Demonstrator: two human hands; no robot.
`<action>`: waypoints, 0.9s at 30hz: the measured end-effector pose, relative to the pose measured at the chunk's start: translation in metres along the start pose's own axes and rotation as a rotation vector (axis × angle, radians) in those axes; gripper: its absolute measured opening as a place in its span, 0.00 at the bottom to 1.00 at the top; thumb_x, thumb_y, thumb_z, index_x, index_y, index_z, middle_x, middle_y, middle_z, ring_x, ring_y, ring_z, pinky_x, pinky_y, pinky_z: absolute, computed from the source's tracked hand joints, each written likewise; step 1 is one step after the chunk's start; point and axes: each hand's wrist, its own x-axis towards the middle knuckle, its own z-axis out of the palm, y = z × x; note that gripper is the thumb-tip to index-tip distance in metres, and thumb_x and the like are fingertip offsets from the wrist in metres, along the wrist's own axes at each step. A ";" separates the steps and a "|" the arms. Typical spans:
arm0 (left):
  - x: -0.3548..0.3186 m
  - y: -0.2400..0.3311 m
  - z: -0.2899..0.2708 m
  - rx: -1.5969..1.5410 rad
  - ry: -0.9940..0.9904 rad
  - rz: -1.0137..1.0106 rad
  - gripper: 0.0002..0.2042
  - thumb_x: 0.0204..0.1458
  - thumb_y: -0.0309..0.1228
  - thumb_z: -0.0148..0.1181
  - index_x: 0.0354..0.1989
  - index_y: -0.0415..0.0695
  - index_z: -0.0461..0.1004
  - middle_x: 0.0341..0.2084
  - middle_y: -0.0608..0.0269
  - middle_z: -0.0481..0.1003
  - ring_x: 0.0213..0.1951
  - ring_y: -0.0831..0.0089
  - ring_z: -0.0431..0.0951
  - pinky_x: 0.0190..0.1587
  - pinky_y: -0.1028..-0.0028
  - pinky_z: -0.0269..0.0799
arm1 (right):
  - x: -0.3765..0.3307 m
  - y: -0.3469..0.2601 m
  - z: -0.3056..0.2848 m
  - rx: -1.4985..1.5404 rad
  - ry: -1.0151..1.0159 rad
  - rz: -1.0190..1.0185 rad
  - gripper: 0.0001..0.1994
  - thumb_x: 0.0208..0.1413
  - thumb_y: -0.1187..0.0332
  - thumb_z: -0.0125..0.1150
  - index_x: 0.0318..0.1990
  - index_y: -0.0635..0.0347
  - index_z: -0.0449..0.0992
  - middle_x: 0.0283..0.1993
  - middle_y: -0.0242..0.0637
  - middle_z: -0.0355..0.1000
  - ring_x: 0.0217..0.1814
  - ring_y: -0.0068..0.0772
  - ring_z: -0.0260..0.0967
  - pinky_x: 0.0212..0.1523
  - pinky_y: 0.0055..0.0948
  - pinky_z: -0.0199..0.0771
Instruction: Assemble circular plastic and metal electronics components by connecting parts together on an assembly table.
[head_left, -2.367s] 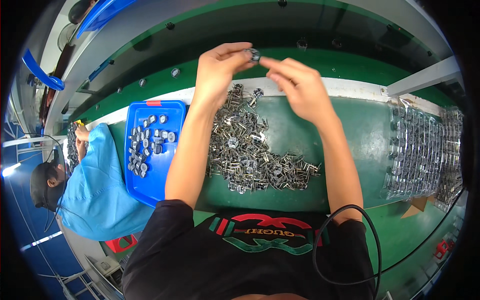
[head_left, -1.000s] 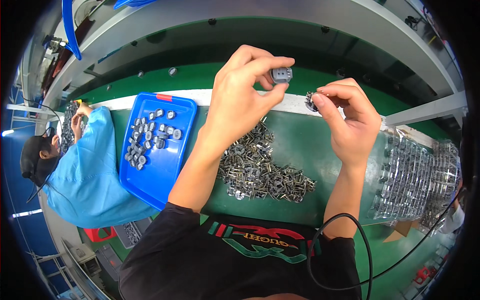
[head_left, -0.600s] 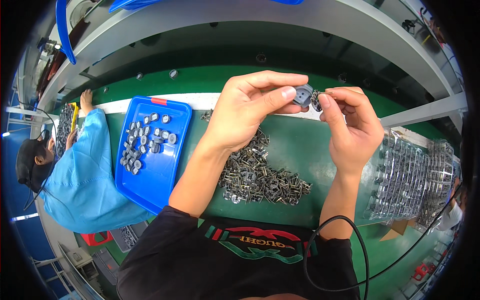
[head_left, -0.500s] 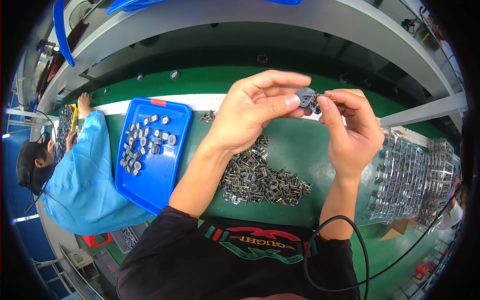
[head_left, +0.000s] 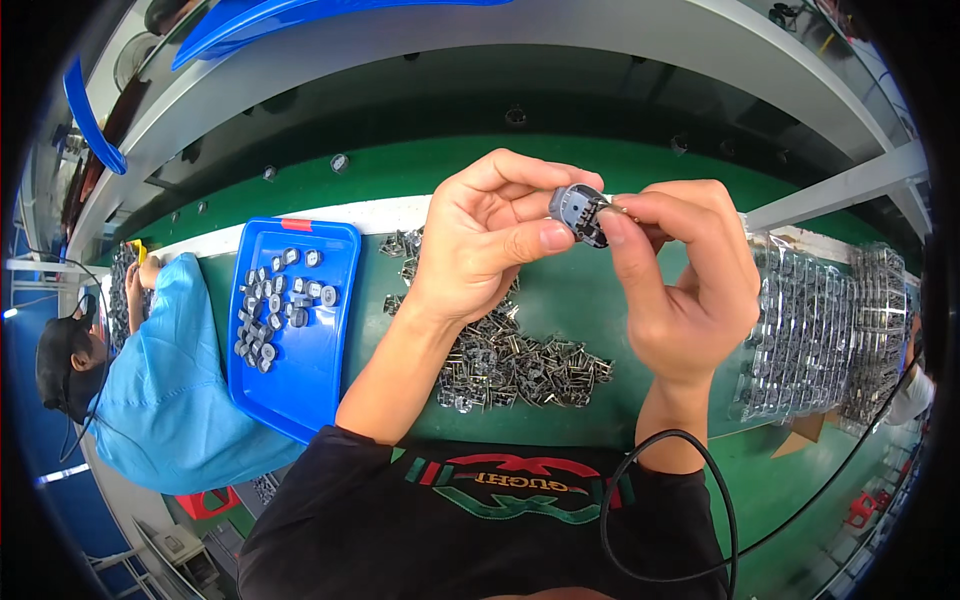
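Near edge: heap of small silvery metal clips [head_left: 520,360] on the green worktop [head_left: 570,300]. Above it, both hands raised together. Left hand [head_left: 485,235] pinches a small round grey plastic part [head_left: 578,212] between thumb and fingers, its open face turned toward the camera; long axis not discernible. Right hand [head_left: 680,275], fingers clenched, presses a tiny metal piece, mostly hidden, onto it. Left: blue plastic tray [head_left: 300,370] of grey parts. Right: clear blister trays [head_left: 810,330].
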 end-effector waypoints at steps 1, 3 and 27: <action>0.000 -0.001 -0.001 0.034 -0.013 0.018 0.17 0.47 0.13 0.66 0.46 0.33 0.72 0.49 0.40 0.74 0.49 0.62 0.79 0.52 0.66 0.80 | 0.000 -0.001 0.000 -0.017 -0.006 -0.009 0.09 0.43 0.84 0.69 0.33 0.67 0.79 0.31 0.39 0.74 0.28 0.25 0.71 0.24 0.21 0.71; -0.002 0.001 0.000 0.080 -0.019 -0.024 0.18 0.46 0.17 0.68 0.46 0.37 0.72 0.51 0.40 0.74 0.50 0.61 0.79 0.54 0.65 0.78 | 0.001 -0.003 -0.003 -0.062 -0.027 -0.039 0.09 0.43 0.85 0.69 0.33 0.67 0.79 0.31 0.39 0.74 0.27 0.27 0.72 0.24 0.22 0.71; 0.054 0.011 -0.101 0.871 0.541 -0.029 0.12 0.50 0.20 0.63 0.43 0.31 0.79 0.34 0.57 0.80 0.36 0.76 0.78 0.40 0.80 0.71 | -0.035 0.082 0.031 -0.168 -0.573 0.148 0.09 0.57 0.71 0.59 0.43 0.60 0.80 0.37 0.39 0.74 0.38 0.45 0.74 0.39 0.41 0.74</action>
